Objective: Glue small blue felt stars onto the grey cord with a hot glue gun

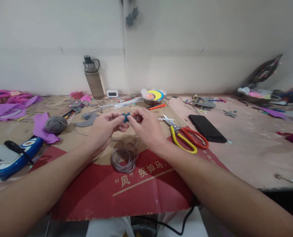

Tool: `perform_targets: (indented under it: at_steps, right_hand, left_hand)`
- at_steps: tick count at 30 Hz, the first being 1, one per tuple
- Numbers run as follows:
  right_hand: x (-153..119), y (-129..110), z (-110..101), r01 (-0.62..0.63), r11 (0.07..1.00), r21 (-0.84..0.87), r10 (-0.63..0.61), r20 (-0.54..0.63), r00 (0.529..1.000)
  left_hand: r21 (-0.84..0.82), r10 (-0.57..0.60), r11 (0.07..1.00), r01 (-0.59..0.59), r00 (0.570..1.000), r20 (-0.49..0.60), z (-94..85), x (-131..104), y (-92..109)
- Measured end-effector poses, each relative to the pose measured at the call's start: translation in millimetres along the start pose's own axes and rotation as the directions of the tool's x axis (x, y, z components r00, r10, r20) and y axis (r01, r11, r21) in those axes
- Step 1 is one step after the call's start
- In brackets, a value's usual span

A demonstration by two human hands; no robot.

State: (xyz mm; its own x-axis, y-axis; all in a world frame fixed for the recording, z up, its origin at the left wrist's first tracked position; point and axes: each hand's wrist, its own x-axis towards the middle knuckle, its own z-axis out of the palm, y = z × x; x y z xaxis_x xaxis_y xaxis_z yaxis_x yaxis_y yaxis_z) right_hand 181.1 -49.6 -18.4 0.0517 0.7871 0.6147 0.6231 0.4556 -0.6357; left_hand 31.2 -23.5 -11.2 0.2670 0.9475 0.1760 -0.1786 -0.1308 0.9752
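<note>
Between my two hands is a small dark-blue piece [126, 117], perhaps felt; its exact shape is partly hidden by fingers. My left hand [108, 126] pinches it from the left, thumb on top. From the other side my right hand [147, 126] grips it between thumb and fingers. Below the hands lies a coil of grey cord [123, 160] on red and brown cardboard [146, 194]. Scissors [186, 136] with one yellow and one red handle rest just right of my right hand. A grey crescent piece [87, 122] lies left of my left hand.
A black phone [207, 128] lies right of the scissors. Grey yarn [55, 124] and a blue tape dispenser [17, 161] are at left. Behind stand a bottle [94, 80], a small digital timer [112, 93] and a bowl [152, 101]. An orange cutter [157, 106] lies before the bowl.
</note>
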Motion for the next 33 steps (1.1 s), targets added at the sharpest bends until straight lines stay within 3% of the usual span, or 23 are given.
perform_targets:
  at_steps: [5,10,14,18,21,23,26,28,30,33]
  right_hand:
    - [-2,-2,1,0.047,0.999,0.012,-0.047,0.059,0.997]
    - [-5,-2,5,0.077,0.997,0.025,-0.081,0.195,0.978]
    - [-10,0,10,0.151,0.988,0.021,-0.149,0.353,0.924]
    - [-15,-1,15,0.189,0.981,-0.051,-0.141,0.489,0.861]
    - [-13,-4,14,0.2,0.974,-0.107,-0.12,0.506,0.854]
    - [-8,-4,8,0.2,0.966,-0.162,-0.104,0.466,0.879]
    - [2,3,-9,0.103,0.941,-0.322,0.007,0.322,0.947]
    - [8,14,-21,-0.011,0.872,-0.49,0.132,0.212,0.968]
    - [11,29,-29,-0.127,0.759,-0.639,0.284,0.15,0.947]
    - [10,45,-32,-0.153,0.672,-0.725,0.444,0.229,0.866]
  left_hand:
    - [-0.031,-0.013,0.999,0.011,0.997,-0.075,-5.9,6,3]
    - [-0.031,0.013,0.999,-0.018,0.989,-0.147,-11.0,12,5]
    - [-0.014,0.03,0.999,-0.034,0.975,-0.218,-13.2,15,9]
    - [-0.078,-0.02,0.997,0.004,0.979,-0.201,-14.2,16,11]
    - [-0.125,-0.021,0.992,-0.004,0.981,-0.195,-14.7,18,11]
    - [-0.142,0.004,0.989,-0.036,0.975,-0.222,-15.8,20,11]
    - [-0.154,0.038,0.985,-0.081,0.964,-0.264,-19.3,23,12]
    - [-0.155,0.054,0.983,-0.097,0.965,-0.257,-22.4,25,13]
    - [-0.158,0.068,0.982,-0.108,0.969,-0.239,-24.7,26,13]
    - [-0.17,0.081,0.978,-0.121,0.971,-0.226,-25.6,26,13]
